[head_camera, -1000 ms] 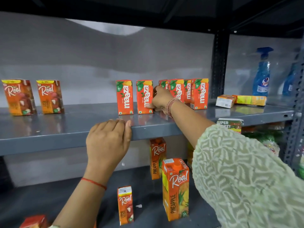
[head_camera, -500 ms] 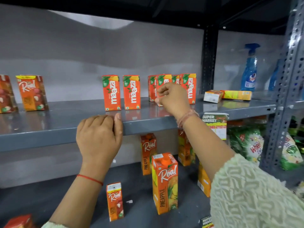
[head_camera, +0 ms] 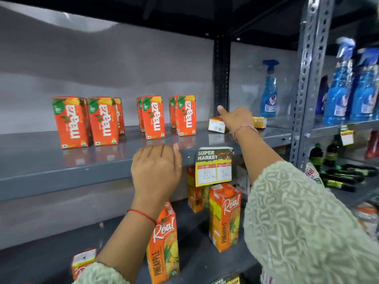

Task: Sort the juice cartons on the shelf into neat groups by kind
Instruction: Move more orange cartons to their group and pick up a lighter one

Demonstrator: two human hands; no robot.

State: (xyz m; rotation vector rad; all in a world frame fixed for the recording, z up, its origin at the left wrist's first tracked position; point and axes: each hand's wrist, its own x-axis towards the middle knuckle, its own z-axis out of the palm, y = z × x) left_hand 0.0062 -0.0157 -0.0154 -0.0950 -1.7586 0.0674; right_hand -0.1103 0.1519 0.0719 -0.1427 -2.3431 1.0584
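Maaza cartons, orange with white lettering, stand upright along my view of the shelf in three loose clusters, toward its back edge. My left hand rests curled on the shelf's front edge, grip closed on nothing. My right hand reaches over a small carton lying flat near the shelf's right end; whether that grip holds it, I cannot tell. A tag reading "SUPER MARKET" hangs from the front edge. Below, tall Real cartons read "PINEAPPLE".
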